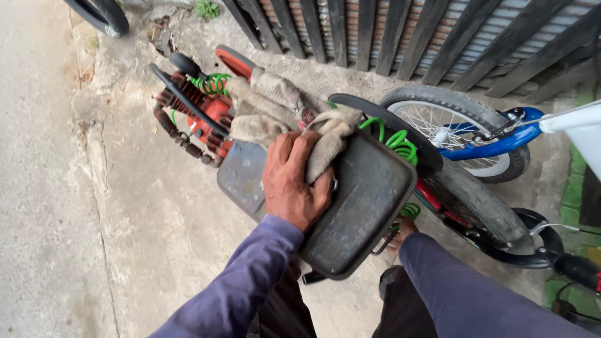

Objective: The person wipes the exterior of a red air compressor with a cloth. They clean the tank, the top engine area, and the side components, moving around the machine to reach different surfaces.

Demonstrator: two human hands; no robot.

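Observation:
My left hand presses a dirty grey rag against the top of a dark grey, rounded rectangular case, its fingers closed over the cloth. The rag trails up and left over a red machine that has a black handle bar and a green coiled hose. My right hand reaches under the case's lower right edge and grips it there. Most of that hand is hidden behind the case.
A small bicycle with a blue frame, a spoked wheel and a black tyre stands to the right. A dark slatted fence runs along the back. Rough concrete ground spreads to the left. Another tyre shows at the top left.

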